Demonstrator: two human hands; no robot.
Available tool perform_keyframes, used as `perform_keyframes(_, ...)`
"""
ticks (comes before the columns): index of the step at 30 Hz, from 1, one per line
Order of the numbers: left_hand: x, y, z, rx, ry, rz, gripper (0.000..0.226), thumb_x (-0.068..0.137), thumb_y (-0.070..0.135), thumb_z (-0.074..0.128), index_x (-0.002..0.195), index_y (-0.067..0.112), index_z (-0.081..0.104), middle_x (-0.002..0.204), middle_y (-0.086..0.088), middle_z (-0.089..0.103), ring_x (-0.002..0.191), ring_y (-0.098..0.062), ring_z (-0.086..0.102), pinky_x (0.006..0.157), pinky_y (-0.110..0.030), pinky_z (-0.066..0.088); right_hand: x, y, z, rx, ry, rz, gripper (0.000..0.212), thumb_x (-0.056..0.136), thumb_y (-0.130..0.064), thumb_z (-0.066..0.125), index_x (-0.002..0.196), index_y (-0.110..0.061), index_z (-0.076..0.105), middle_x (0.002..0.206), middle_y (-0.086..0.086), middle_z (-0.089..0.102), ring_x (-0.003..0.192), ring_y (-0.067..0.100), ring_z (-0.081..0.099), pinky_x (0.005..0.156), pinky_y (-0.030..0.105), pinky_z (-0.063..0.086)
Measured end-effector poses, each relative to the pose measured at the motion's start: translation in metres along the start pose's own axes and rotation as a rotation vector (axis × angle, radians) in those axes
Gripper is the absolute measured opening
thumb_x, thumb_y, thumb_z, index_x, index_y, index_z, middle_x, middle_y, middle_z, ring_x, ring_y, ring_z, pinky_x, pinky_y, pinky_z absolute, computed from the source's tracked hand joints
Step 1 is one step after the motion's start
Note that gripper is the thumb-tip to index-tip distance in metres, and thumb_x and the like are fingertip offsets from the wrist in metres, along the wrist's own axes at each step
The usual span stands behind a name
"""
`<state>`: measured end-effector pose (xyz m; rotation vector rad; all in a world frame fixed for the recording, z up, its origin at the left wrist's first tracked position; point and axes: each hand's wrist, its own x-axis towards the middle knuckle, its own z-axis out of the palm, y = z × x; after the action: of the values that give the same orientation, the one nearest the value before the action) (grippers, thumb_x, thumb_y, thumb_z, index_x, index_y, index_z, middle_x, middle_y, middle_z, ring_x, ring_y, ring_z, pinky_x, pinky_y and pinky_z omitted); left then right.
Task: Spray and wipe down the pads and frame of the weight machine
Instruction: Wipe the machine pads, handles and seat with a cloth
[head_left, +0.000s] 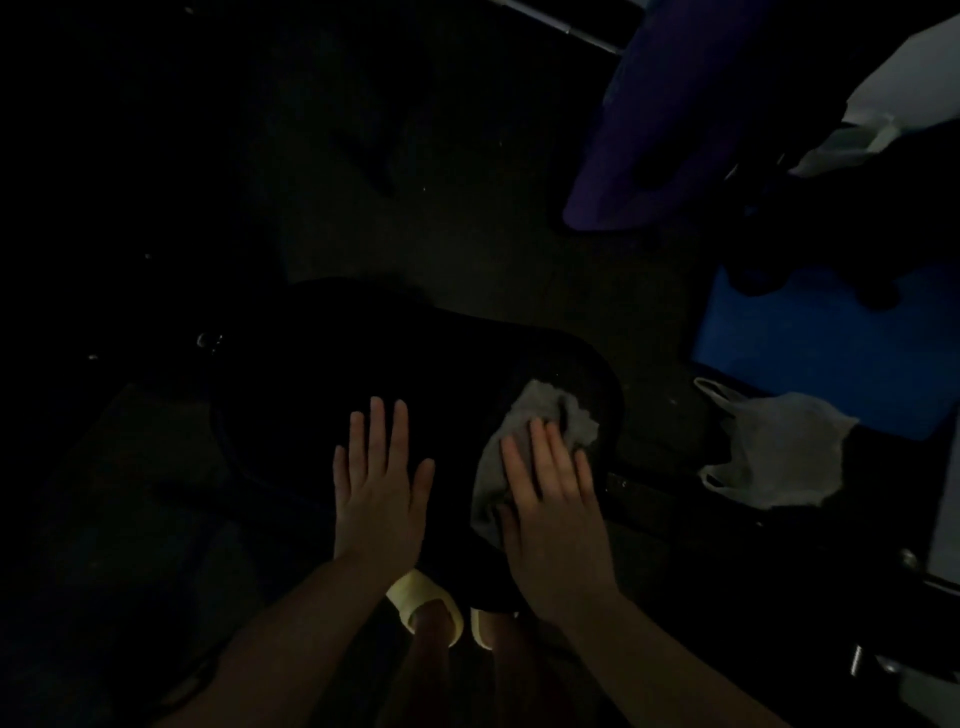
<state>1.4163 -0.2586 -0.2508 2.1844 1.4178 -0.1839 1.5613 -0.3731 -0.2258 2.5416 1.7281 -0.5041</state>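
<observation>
Black pad: grey cloth lay crumpled by its right edge. Floor: plastic bag lay right of the pad.

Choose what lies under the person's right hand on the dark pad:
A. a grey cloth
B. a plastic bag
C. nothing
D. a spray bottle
A: the right hand lies flat, fingers straight, on a grey cloth spread on the pad; the left hand rests bare on the pad.

Your rag is soft, fuzzy grey cloth; the pad is matt black; that bag is thin crinkled plastic.
</observation>
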Motion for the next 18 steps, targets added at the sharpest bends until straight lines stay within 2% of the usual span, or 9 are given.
perform_keyframes(4,0.002,-0.002,0.007,0.053,0.03,-0.014,0.064,0.091,0.055,0.002,0.146,0.031,-0.022,0.156,0.003,-0.023,0.144,-0.016,-0.023,0.116,-0.039,-0.01,0.025,-0.016,0.001,0.052,0.069,0.183,0.06,0.1,-0.044,0.03,0.154,-0.022,0.017,0.162,0.008,0.009,0.15,0.024,0.002,0.12,0.049,0.01)
perform_keyframes(6,0.001,-0.001,0.008,0.047,0.051,-0.015,0.064,0.093,0.054,0.005,0.148,0.031,-0.018,0.158,0.002,-0.018,0.145,-0.017,-0.019,0.117,-0.041,-0.006,0.017,-0.02,0.005,0.06,0.082,0.17,0.062,0.1,-0.048,0.029,0.154,-0.02,0.019,0.162,0.008,0.012,0.15,0.023,0.005,0.12,0.047,0.009)
perform_keyframes(8,0.0,0.002,0.007,0.019,0.065,-0.02,0.064,0.093,0.053,0.006,0.149,0.029,-0.012,0.159,0.002,-0.014,0.146,-0.016,-0.016,0.118,-0.041,-0.004,0.0,-0.019,0.008,0.045,0.099,0.1,0.062,0.097,-0.048,0.036,0.152,-0.019,0.029,0.159,0.009,0.024,0.148,0.023,0.018,0.117,0.045,0.018)
perform_keyframes(10,-0.002,0.008,0.004,-0.034,0.082,-0.04,0.065,0.093,0.053,0.009,0.151,0.027,-0.004,0.16,0.002,-0.009,0.146,-0.014,-0.014,0.119,-0.039,-0.004,-0.009,-0.011,0.007,0.012,0.146,-0.01,0.055,0.093,-0.044,0.043,0.143,-0.02,0.045,0.145,0.008,0.045,0.136,0.023,0.039,0.107,0.04,0.034)
perform_keyframes(11,-0.002,0.012,0.003,-0.06,0.094,-0.046,0.065,0.093,0.052,0.011,0.152,0.026,0.0,0.16,0.003,-0.007,0.146,-0.013,-0.013,0.119,-0.038,-0.004,-0.006,-0.003,0.004,0.002,0.178,-0.072,0.048,0.092,-0.041,0.047,0.135,-0.021,0.054,0.134,0.006,0.054,0.123,0.023,0.049,0.097,0.037,0.041)
perform_keyframes(13,-0.003,0.021,0.003,-0.089,0.103,-0.023,0.064,0.094,0.05,0.013,0.152,0.024,0.003,0.159,0.004,-0.006,0.146,-0.012,-0.012,0.119,-0.034,-0.008,0.009,0.015,-0.006,0.013,0.241,-0.138,0.027,0.089,-0.029,0.059,0.114,-0.02,0.065,0.108,0.006,0.061,0.096,0.025,0.059,0.077,0.033,0.039)
perform_keyframes(14,-0.003,0.026,0.004,-0.095,0.106,0.003,0.063,0.095,0.049,0.014,0.152,0.025,0.004,0.159,0.005,-0.006,0.146,-0.011,-0.012,0.118,-0.031,-0.01,0.021,0.023,-0.013,0.022,0.258,-0.116,0.021,0.086,-0.024,0.063,0.106,-0.019,0.067,0.101,0.006,0.06,0.09,0.026,0.059,0.073,0.033,0.035)
perform_keyframes(15,-0.003,0.031,0.005,-0.104,0.11,0.026,0.062,0.095,0.048,0.015,0.151,0.025,0.004,0.159,0.006,-0.006,0.146,-0.011,-0.012,0.117,-0.029,-0.013,0.034,0.029,-0.021,0.035,0.266,-0.059,0.02,0.085,-0.022,0.065,0.104,-0.019,0.067,0.101,0.006,0.059,0.091,0.027,0.058,0.074,0.034,0.036)
perform_keyframes(18,0.003,0.047,0.007,-0.139,0.118,0.033,0.061,0.095,0.047,0.015,0.151,0.026,0.007,0.158,0.008,-0.007,0.146,-0.008,-0.013,0.115,-0.025,-0.016,0.061,0.028,-0.029,0.139,0.269,0.133,0.03,0.091,-0.032,0.059,0.119,-0.024,0.061,0.12,0.006,0.056,0.115,0.025,0.05,0.096,0.041,0.041)
